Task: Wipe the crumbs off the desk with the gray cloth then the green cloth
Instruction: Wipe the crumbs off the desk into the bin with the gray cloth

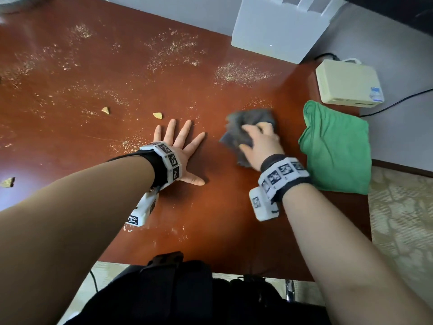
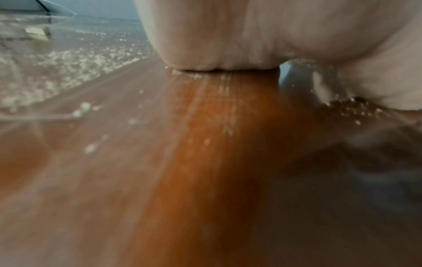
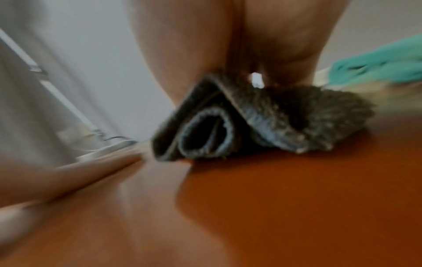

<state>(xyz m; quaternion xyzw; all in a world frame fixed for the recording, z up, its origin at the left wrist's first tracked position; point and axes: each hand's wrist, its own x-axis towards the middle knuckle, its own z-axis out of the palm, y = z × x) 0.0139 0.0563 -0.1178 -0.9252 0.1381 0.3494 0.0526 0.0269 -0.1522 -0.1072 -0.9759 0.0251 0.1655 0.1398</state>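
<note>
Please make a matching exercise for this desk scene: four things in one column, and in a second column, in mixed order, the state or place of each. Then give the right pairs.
Things
1. gray cloth
2. green cloth
3. left hand
4. beige box

States
A. flat on the desk, fingers spread
B. at the far right corner, cable attached
C. bunched under the right hand
D. lying untouched near the desk's right edge

Pairs: 1-C, 2-D, 3-A, 4-B

gray cloth [image 1: 243, 130] bunched on desk [image 1: 210, 207] — green cloth [image 1: 337, 148] folded beside
</note>
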